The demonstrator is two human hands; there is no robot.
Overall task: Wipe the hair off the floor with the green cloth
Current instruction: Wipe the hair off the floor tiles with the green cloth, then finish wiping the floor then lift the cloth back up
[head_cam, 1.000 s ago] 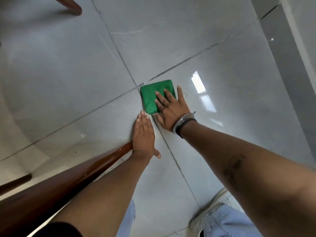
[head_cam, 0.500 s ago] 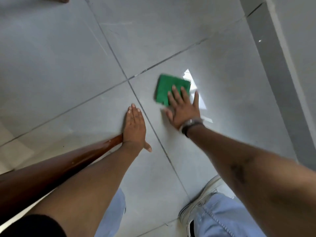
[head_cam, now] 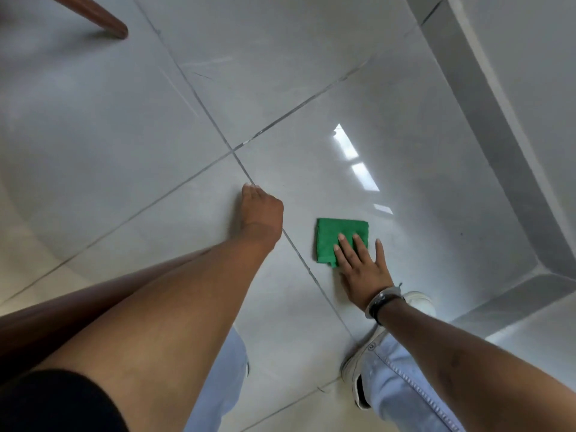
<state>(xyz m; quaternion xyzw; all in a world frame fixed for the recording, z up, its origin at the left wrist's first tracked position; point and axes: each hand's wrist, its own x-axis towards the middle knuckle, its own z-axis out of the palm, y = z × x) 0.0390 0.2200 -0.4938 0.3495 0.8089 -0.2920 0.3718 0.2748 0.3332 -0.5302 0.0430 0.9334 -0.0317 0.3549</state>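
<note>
Green cloth (head_cam: 338,236) is pressed flat to the floor (head_cam: 124,135) under the spread right hand (head_cam: 363,269); left hand (head_cam: 261,213) is curled loosely, holding nothing.

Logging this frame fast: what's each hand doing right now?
Left hand: curled loosely, holding nothing.
Right hand: open, flat, fingers pressing the green cloth on the floor.

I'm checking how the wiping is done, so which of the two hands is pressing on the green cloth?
The right hand, the one with the wristband, lies flat with its fingers on the green cloth. The left hand rests on bare floor, apart from it.
</note>
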